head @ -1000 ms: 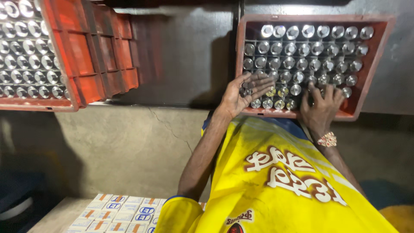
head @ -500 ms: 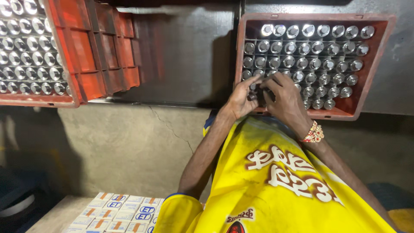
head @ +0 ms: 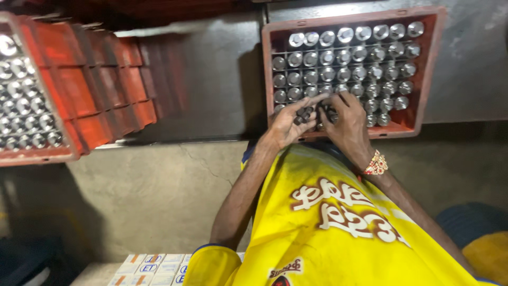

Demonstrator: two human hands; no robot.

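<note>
A red plastic crate point(head: 428, 69) stands in front of me, filled with several rows of silver-capped bottles point(head: 360, 53). My left hand point(head: 288, 124) and my right hand point(head: 346, 124) meet over the crate's near left corner. Both hands curl around a small dark bottle point(head: 307, 114) held between them, just above the capped rows. A beaded bracelet point(head: 377, 164) sits on my right wrist. My yellow shirt point(head: 328, 233) fills the lower part of the view.
A stack of red crates point(head: 79, 90) with more silver-capped bottles point(head: 21, 106) sits at the left. Small white and blue boxes point(head: 151, 265) lie at the bottom. A grey concrete floor point(head: 159, 190) spreads between.
My hands were spread apart on the caps at the crate's near edge. They have come together at the near left corner and now grip a small bottle.
</note>
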